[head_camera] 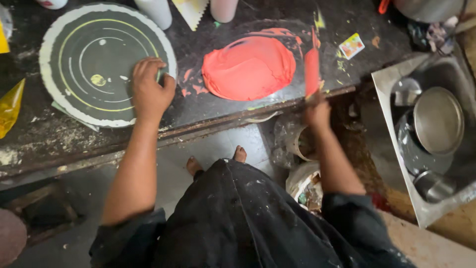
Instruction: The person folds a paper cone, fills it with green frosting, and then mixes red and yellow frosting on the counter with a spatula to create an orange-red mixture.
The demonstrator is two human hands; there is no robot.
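head view: right hand (317,111) grips red-coated spatula (312,69) just beside red icing (248,67).

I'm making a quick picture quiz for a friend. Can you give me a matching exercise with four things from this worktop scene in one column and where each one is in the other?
Things:
1. round board
2. red mound
3. red-smeared spatula
4. steel plate

Places:
A. in the sink at the far right
B. under the left hand
C. held upright by the right hand at the counter edge
D. in the middle of the dark counter, between the two hands

Pairs: 1-B, 2-D, 3-C, 4-A
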